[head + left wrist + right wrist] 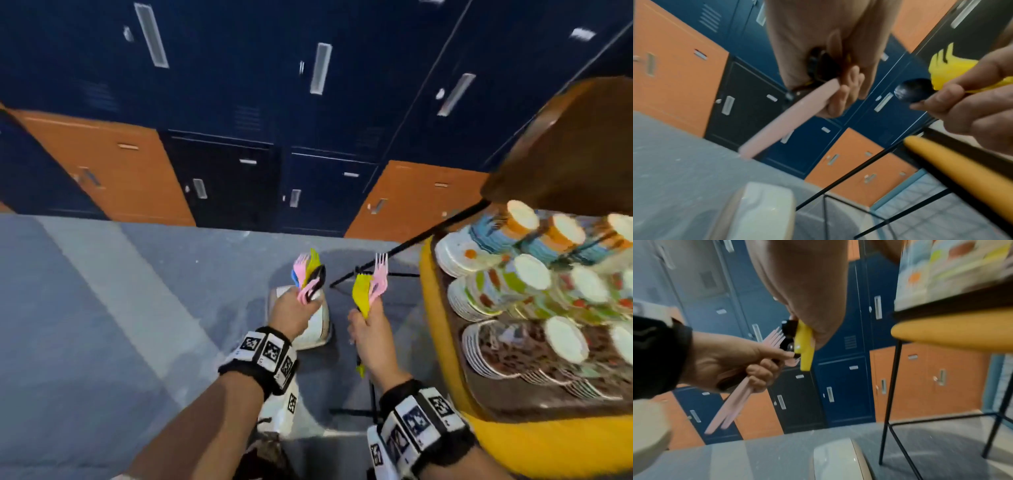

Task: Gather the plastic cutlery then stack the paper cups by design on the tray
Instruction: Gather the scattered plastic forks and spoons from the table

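Note:
My left hand [291, 310] grips a bundle of plastic cutlery [308, 277] in pink, yellow, blue and black, held up over the floor left of the table. My right hand [364, 325] grips a second bundle of yellow and pink forks [370, 284] close beside it. In the right wrist view the left hand [748, 365] holds pink handles [731, 408], and a yellow handle [804, 347] sticks out under my right palm. Paper cups [531, 272] with several printed designs stand upside down on the brown tray [520, 404] at the right.
Stacks of paper plates [459, 253] fill the tray's left side. The tray sits on a yellow table [534, 448] with thin black legs [890, 386]. A white lidded bin [315, 329] stands on the grey floor below my hands. Blue and orange lockers [219, 178] line the wall ahead.

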A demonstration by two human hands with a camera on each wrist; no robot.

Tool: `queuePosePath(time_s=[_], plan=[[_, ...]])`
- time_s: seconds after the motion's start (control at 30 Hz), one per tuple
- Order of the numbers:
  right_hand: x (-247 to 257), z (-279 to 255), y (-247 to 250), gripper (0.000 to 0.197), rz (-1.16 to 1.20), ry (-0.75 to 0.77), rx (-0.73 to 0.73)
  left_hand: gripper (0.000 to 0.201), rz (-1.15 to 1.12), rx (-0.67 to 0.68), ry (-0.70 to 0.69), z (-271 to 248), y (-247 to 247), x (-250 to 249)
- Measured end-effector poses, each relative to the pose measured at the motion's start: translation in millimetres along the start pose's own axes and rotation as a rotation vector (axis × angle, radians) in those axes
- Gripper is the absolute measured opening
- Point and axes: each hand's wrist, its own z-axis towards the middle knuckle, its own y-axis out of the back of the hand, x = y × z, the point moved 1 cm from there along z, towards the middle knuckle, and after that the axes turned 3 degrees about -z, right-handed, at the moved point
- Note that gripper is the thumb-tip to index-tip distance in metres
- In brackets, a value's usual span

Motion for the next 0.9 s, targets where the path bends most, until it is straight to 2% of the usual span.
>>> queuePosePath(time_s=[0.03, 0.1, 0.17, 0.27, 0.37, 0.47, 0.53, 0.63, 0.77, 0.9], plan=[[-11, 14, -9, 0.033, -0.014, -0.051, 0.023, 0.013, 0.060, 0.046, 0.010, 13, -1, 14], [-37, 38, -24, 0.006, -0.075, -0.138, 0.087, 0.026, 0.136, 0.092, 0.044, 34, -7, 43], [-70, 58, -40, 0.011, -0.141, -0.203, 0.167, 0.035, 0.163, 0.108, 0.110, 52, -17, 73], [-121, 77, -67, 0.013, -0.210, -0.272, 0.282, 0.030, 0.190, 0.176, 0.184, 69, -36, 116], [-172, 89, -97, 0.028, -0.290, -0.318, 0.373, 0.031, 0.200, 0.221, 0.251, 85, -53, 158], [-221, 96, -117, 0.030, -0.342, -0.388, 0.443, 0.031, 0.225, 0.240, 0.269, 107, -68, 191], [-235, 95, -120, 0.026, -0.273, -0.468, 0.450, 0.028, 0.188, 0.232, 0.284, 117, -71, 202], [-268, 101, -127, 0.041, -0.298, -0.435, 0.488, 0.010, 0.093, 0.247, 0.335, 132, -84, 224], [-297, 117, -135, 0.035, -0.409, -0.462, 0.511, 0.024, 0.005, 0.231, 0.401, 146, -99, 239], [-308, 136, -150, 0.033, -0.274, -0.530, 0.511, 0.029, -0.024, 0.233, 0.392, 170, -106, 243]])
